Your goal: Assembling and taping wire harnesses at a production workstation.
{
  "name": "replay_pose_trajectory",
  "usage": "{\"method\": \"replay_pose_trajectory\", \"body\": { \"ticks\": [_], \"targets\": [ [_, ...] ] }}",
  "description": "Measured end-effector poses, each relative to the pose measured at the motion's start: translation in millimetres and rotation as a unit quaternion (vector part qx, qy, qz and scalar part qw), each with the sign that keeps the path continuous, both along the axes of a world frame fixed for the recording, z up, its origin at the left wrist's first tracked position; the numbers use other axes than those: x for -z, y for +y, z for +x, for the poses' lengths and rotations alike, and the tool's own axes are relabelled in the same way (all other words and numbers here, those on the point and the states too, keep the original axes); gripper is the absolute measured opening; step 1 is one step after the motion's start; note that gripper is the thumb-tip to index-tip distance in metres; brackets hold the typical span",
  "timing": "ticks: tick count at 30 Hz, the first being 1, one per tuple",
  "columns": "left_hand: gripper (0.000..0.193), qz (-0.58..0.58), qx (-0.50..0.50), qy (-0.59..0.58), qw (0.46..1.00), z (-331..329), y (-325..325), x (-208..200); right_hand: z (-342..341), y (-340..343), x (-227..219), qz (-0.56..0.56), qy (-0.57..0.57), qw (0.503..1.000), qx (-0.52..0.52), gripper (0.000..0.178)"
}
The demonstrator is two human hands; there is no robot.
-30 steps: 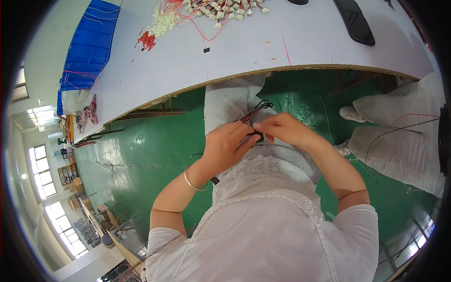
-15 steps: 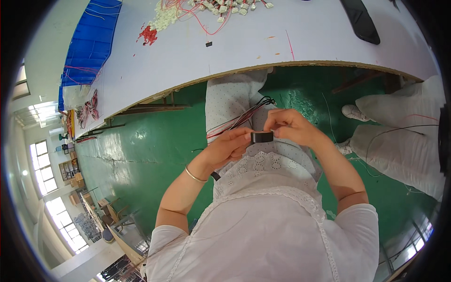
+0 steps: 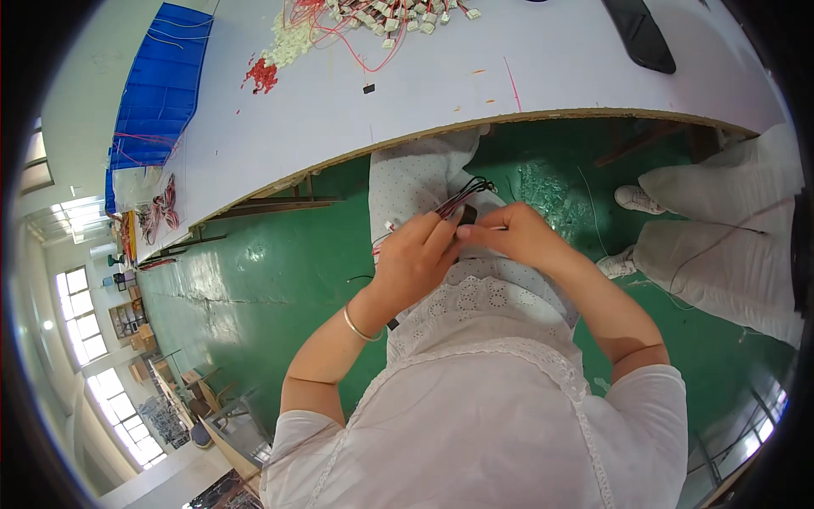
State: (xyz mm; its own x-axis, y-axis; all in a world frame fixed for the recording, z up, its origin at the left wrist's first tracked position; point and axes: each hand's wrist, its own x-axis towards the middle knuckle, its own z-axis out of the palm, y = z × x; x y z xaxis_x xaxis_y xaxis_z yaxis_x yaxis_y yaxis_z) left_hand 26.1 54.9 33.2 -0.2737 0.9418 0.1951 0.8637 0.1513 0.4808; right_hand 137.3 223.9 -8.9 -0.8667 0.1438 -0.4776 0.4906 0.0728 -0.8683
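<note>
Above my lap, both hands meet around a small black piece that looks like a roll of black tape (image 3: 467, 215). My left hand (image 3: 409, 259) is closed, back of the hand up, with its fingers against the roll. From the right, my right hand (image 3: 519, 235) pinches close beside the roll; what lies between its fingertips is too small to make out. A bundle of thin black and red wires (image 3: 462, 197) rests across my lap just beyond the hands, partly hidden under the left one.
Ahead is a white table (image 3: 322, 119) with a pile of white connectors on wires (image 3: 407, 15), red bits (image 3: 264, 76), a small black block (image 3: 369, 88) and a phone (image 3: 642, 34). A blue tray (image 3: 161, 85) stands left. Another person's legs (image 3: 721, 229) are at right.
My left hand has turned over, back upward, and shifted toward the wire bundle. The black roll has tilted and moved slightly left and away from me. My right hand followed leftward.
</note>
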Motion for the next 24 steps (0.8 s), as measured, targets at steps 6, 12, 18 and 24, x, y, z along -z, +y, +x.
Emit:
{"method": "replay_pose_trajectory", "body": {
  "ticks": [6,12,18,24],
  "targets": [
    [0.014,0.014,-0.008,0.12,0.993,4.6,-11.8,25.2,-5.1,-20.8,27.9,-0.188,0.085,0.968,0.142,0.028],
    [0.007,0.026,-0.086,-0.174,0.981,8.9,-18.9,21.9,-4.7,-12.9,7.5,-0.315,0.077,0.924,0.203,0.022],
    [0.015,-0.096,-0.103,-0.833,0.535,-13.9,-38.4,27.3,16.2,15.9,9.9,-0.245,0.278,0.929,-0.015,0.017],
    [0.016,-0.091,-0.088,-0.522,0.844,-1.1,-19.8,9.6,15.3,19.0,-21.8,-0.06,0.132,0.989,0.021,0.02]
  ]
}}
